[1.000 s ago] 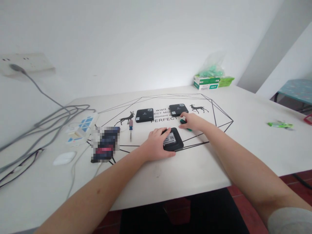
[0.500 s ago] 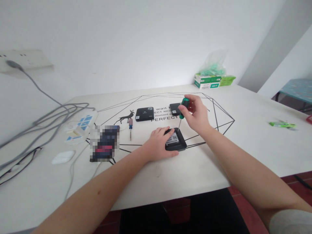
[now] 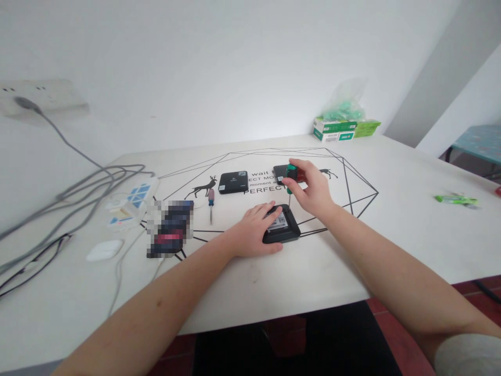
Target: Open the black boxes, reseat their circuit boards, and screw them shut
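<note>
My left hand (image 3: 254, 231) grips a small black box (image 3: 293, 227), fingers across its top and thumb along the near side. A pale printed label shows on the box, partly covered by those fingers. Between the fingers of my right hand (image 3: 315, 189) is a green and black screwdriver (image 3: 290, 176), held nearly upright. Its thin shaft points down at the far edge of the box; whether the tip sits in a screw is too small to tell.
Two more black boxes lie beyond, one (image 3: 233, 182) at left, another (image 3: 280, 174) partly behind my right hand. A second screwdriver (image 3: 211, 203), a blurred-out phone (image 3: 171, 230), a white case (image 3: 104, 250) and cables (image 3: 88, 180) are leftward. Cartons (image 3: 334, 127) stand at the back; a green cutter (image 3: 456, 200) lies right.
The screwdriver has gone from tilted to nearly upright, its handle shifting left with my right hand. My left hand still holds the box, which has barely moved.
</note>
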`<state>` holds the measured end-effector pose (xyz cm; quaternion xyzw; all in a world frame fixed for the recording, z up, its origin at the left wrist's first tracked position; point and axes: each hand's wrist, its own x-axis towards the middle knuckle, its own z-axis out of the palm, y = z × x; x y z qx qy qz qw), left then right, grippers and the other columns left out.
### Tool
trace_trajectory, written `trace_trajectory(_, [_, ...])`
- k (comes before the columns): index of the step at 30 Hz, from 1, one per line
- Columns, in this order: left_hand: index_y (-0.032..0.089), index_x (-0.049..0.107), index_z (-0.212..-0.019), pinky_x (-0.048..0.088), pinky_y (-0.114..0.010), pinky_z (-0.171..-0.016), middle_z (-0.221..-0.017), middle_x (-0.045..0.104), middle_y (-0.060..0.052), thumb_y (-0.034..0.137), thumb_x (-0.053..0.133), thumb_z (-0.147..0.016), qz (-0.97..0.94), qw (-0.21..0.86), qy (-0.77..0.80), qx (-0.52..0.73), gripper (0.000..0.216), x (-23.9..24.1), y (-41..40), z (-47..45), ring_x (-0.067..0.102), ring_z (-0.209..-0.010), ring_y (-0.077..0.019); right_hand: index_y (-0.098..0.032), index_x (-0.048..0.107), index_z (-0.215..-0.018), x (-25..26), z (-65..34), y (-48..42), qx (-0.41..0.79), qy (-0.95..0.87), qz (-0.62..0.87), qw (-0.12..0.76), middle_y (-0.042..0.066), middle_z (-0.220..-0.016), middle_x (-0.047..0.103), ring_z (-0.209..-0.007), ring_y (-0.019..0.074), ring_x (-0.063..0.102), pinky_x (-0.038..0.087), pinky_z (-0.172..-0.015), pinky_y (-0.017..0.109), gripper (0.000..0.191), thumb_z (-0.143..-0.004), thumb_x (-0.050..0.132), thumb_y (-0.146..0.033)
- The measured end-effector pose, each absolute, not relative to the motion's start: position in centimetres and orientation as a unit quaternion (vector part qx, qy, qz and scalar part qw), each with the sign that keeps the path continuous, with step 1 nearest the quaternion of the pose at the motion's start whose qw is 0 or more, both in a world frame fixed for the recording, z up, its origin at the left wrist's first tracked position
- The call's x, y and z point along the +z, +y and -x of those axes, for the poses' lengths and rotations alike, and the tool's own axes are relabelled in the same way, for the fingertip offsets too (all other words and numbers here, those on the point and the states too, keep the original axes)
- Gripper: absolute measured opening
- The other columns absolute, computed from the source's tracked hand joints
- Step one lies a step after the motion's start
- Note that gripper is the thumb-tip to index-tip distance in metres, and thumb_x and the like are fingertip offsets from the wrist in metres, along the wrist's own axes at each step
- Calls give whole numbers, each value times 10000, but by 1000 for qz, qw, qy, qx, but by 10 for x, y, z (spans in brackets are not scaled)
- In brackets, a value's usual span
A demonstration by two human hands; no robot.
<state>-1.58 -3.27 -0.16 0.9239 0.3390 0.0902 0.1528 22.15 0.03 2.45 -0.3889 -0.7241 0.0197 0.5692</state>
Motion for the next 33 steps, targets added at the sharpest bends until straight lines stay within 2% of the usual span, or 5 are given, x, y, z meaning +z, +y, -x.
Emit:
trace_trajectory(3, [160,326,-1712,217,-603,-1320,-1787,218,-224,646,687,-927,-925,155,337,84,991,-2,-32,17,220,-1642,-442,-272,603,-1357,23,-221,2,28,-706,391,590,105,-1153,730,-891,240,736,683,-803,445,495,-1003,605,-616])
trace_trajectory(11, [195,357,-1702,253,-614,-1305,-1770,277,-211,644,723,-912,-930,147,321,102,980,-5,-28,19,291,-1610,-438,-270,608,-1346,19,-217,0,47,-727,385,566,99,-1152,731,-877,226,725,680,-776,422,483,-1000,616,-607])
trace_trajectory(20, [159,370,-1691,274,-640,-1290,-1751,301,-247,651,739,-909,-936,136,308,100,995,-5,-26,19,329,-1584,-472,-274,616,-1238,23,-212,-2,29,-727,320,607,65,-1070,674,-901,203,672,612,-721,362,252,-1045,594,-435])
trace_trajectory(29, [173,310,-1715,225,-614,-1321,-1788,220,-218,675,688,-934,-930,153,326,71,1002,-3,-28,19,238,-1634,-451,-307,624,-1250,15,-216,5,223,-697,286,618,45,-1074,661,-830,184,664,624,-676,352,294,-1049,574,-516])
trace_trajectory(33, [190,286,-1723,216,-604,-1327,-1802,189,-195,688,654,-949,-930,155,329,59,991,-1,-30,20,205,-1650,-433,-320,660,-1243,18,-218,6,203,-705,278,620,59,-1146,652,-942,213,697,644,-816,430,274,-1074,528,-491])
